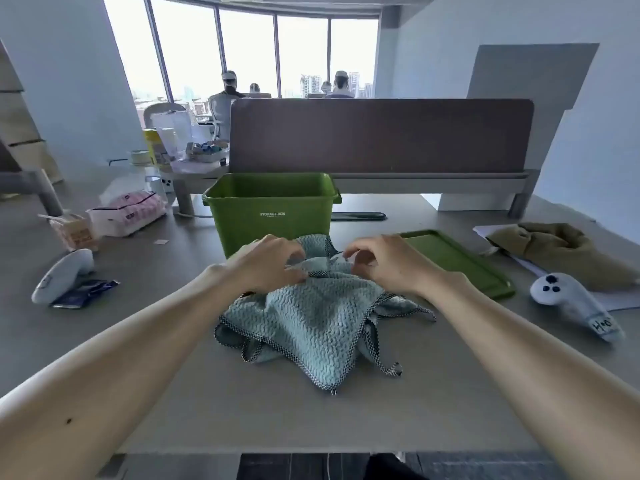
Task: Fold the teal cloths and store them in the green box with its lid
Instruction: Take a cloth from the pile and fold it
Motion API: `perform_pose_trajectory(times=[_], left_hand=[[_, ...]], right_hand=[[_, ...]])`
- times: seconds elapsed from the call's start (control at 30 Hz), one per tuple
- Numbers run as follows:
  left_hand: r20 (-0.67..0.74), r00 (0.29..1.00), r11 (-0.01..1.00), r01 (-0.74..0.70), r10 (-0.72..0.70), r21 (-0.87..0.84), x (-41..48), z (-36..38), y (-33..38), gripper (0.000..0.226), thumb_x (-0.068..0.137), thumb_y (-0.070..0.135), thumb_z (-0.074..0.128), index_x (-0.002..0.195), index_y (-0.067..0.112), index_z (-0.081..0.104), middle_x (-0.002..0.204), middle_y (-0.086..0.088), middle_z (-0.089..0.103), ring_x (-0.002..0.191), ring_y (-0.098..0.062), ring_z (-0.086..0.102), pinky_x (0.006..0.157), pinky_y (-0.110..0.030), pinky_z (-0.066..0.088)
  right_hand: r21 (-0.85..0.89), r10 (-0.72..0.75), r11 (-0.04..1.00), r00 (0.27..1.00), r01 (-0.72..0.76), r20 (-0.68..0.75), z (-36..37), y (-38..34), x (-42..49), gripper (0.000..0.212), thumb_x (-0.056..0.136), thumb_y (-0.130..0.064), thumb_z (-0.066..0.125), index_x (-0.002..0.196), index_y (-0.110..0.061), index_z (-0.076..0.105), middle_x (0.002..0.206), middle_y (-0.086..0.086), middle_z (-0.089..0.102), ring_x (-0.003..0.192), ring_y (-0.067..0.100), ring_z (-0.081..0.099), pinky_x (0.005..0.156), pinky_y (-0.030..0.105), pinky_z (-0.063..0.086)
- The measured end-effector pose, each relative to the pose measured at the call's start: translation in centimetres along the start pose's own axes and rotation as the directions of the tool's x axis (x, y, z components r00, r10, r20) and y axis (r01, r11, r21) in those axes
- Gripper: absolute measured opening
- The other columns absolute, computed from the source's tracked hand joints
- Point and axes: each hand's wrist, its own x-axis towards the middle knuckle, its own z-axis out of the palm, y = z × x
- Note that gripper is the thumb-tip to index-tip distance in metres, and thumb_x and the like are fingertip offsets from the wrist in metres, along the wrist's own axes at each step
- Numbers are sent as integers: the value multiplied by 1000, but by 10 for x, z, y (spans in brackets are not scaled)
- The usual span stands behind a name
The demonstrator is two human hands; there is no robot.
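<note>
Two bare forearms reach in from the bottom corners and meet over the middle of the grey table (242,410). Between them lies a crumpled heap of waffle-textured teal cloths (311,327) with dark checked trim, unfolded, with corners spilling towards the near edge and to the right. How many cloths are in the heap cannot be told.

Just behind the heap, touching its far side, stands the open green plastic box (270,209), printed "STORAGE BOX" on its front wall. Its flat green lid (457,261) lies on the table to the right of the box, beside the right wrist.

Left of the heap are a white hand controller (60,277), which partly overlaps a dark blue foil packet (85,292), a small printed carton (74,230) and a pink-and-white soft tissue pack (128,211). To the right are a second white hand controller (571,303) with a handwritten label and a bunched olive fabric bag (561,251). A slim black object (358,215) lies behind the box, in front of a brown desk partition (381,136).

Both hands are palm down at the far top of the heap, close together, hiding part of the box front. The left hand (266,263) has its fingers curled and grips a bunched fold of cloth. The right hand (384,263) has its fingers bent, thumb and forefinger pinching the trimmed edge.
</note>
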Motion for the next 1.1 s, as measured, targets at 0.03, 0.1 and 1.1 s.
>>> perform_pose_trajectory(times=[0.03,0.1,1.1], left_hand=[[58,998,1000,-13,12,16,8,3,-1,42,88,50,65,121,24,64,122,5,67,105,-16,63,90,-37,53],[147,989,999,-39,34,29,20,7,-3,39,85,48,67,115,24,69,114,7,69,100,-16,64,88,-41,54],[-229,968,899,-9,-101,-437,52,-4,-26,30,81,9,72,100,29,59,89,15,68,81,1,63,72,-26,49]], right_hand=[[10,-6,1000,1000,6,10,3,5,7,26,92,-22,67,118,-20,69,93,-9,67,88,12,63,82,28,46],[16,-18,1000,999,17,30,9,12,20,30,90,-23,70,120,-20,68,100,-7,69,95,13,64,89,31,50],[544,188,832,868,108,-460,17,37,102,20,90,-24,54,83,-16,71,71,16,65,65,14,48,57,35,40]])
